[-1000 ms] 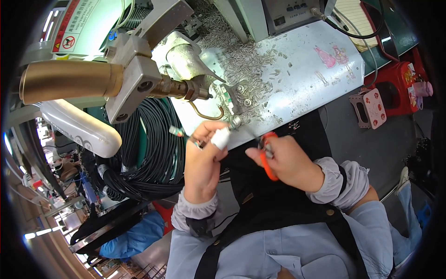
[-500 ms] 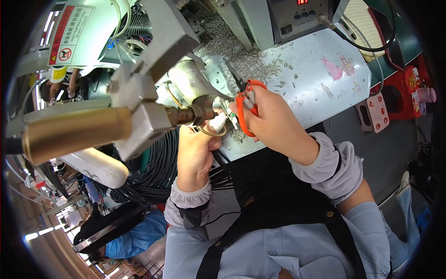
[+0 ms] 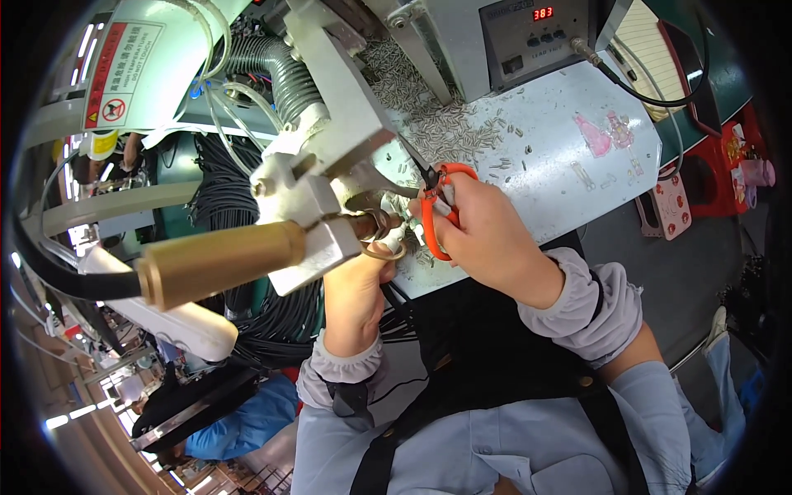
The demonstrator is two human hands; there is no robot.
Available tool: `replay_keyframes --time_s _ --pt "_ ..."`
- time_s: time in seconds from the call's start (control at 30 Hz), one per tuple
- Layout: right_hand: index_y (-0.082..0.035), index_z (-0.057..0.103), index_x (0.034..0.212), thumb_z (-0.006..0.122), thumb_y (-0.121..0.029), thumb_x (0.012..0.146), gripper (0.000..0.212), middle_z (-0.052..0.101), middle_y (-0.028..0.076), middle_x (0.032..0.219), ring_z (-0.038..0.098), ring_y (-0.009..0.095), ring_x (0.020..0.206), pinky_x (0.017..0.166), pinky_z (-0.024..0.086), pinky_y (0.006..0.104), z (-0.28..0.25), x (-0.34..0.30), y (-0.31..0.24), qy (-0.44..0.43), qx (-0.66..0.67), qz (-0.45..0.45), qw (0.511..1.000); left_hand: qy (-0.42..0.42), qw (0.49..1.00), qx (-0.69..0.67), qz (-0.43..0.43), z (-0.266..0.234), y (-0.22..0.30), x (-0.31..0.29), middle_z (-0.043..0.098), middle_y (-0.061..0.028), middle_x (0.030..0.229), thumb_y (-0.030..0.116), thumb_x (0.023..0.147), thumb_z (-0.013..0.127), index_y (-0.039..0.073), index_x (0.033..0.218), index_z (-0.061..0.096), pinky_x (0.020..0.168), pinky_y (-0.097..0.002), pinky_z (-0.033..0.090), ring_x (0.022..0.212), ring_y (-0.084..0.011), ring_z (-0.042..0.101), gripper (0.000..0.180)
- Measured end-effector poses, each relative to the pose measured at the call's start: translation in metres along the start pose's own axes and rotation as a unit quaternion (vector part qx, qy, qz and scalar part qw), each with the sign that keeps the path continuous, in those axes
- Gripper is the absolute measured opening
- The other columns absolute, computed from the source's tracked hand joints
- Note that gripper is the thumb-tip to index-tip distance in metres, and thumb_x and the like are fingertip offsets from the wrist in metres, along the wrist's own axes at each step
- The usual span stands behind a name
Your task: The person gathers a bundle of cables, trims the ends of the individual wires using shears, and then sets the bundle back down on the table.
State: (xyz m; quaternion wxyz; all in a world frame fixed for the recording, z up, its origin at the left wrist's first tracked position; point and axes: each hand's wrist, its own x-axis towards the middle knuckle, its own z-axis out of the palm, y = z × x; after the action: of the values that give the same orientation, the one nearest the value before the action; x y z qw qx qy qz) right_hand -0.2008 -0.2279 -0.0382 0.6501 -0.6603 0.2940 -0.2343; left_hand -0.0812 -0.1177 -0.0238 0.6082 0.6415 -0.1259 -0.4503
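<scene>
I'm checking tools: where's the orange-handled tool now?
Near the head view's centre, the orange-handled tool is in the right hand, right of the gold cylinder and beside the main spread of small metal pieces.

lilac-grey sleeve covers, two: left sleeve cover [image 3: 341,360] near left hand [image 3: 356,290], lower centre-left of frame; right sleeve cover [image 3: 569,293] near right hand [image 3: 487,227], right of centre. gathered, frilly cuffs, black band [image 3: 351,399] round left one, another round right. light blue shirt [image 3: 429,458] along bottom edge, front seam at centre. black apron [image 3: 495,375], wide dark straps, round brass-coloured studs [image 3: 586,382], small brown patch [image 3: 443,363] centre.
</scene>
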Motion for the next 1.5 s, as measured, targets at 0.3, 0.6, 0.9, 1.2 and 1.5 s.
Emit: replay_keyframes --time_s 0.3,0.6,0.9,1.2,1.5 --pt "0.0 0.05 0.084 0.054 -0.011 0.082 0.012 0.05 0.003 0.06 0.045 0.006 0.049 0.043 0.036 0.0242 -0.017 -0.02 0.001 -0.056 0.098 0.055 0.992 -0.106 0.989 -0.074 -0.074 0.0 0.012 -0.02 0.053 -0.0018 0.071 0.01 0.082 0.055 0.0 0.097 0.052 0.049 -0.018 0.035 0.055 -0.0075 0.046 0.018" --pt "-0.006 0.055 0.08 0.059 0.0 0.067 0.015 0.053 0.008 0.061 0.051 0.019 0.049 0.046 0.04 0.0262 -0.006 -0.057 -0.022 0.017 -0.145 -0.234 0.961 -0.1 0.994 0.043 0.018 0.021 -0.018 -0.053 0.052 -0.0075 0.09 0.003 0.083 0.049 0.001 0.097 0.047 0.076 -0.0234 0.042 0.083 -0.0127 0.053 0.014" --pt "-0.005 0.056 0.072 0.063 -0.014 0.065 0.013 0.057 0.011 0.066 0.056 0.028 0.06 0.052 0.045 0.0338 -0.008 -0.066 -0.009 -0.149 -0.191 -0.12 0.963 -0.209 0.978 0.014 -0.011 0.016 -0.029 -0.061 0.046 -0.0036 0.103 -0.006 0.076 0.054 0.003 0.106 0.04 0.08 -0.0225 0.039 0.094 -0.01 0.047 0.034" --pt "0.0 0.057 0.076 0.06 -0.012 0.078 0.013 0.051 0.002 0.051 0.05 0.009 0.044 0.042 0.034 0.0199 -0.009 -0.073 0.006 -0.073 0.007 0.011 0.997 -0.098 0.988 0.069 0.096 0.006 -0.036 -0.069 0.053 -0.0029 0.089 -0.006 0.077 0.054 0.002 0.096 0.05 0.068 -0.0206 0.041 0.081 -0.0098 0.053 0.021" --pt "-0.004 0.055 0.072 0.053 -0.018 0.083 0.018 0.044 -0.002 0.053 0.042 0.006 0.04 0.038 0.03 0.0193 -0.013 -0.064 -0.002 -0.233 0.203 0.179 0.934 -0.1 0.959 0.156 0.215 0.005 -0.032 -0.066 0.057 -0.0034 0.081 -0.006 0.077 0.056 0.0 0.088 0.053 0.064 -0.0208 0.043 0.075 -0.0095 0.055 0.013"
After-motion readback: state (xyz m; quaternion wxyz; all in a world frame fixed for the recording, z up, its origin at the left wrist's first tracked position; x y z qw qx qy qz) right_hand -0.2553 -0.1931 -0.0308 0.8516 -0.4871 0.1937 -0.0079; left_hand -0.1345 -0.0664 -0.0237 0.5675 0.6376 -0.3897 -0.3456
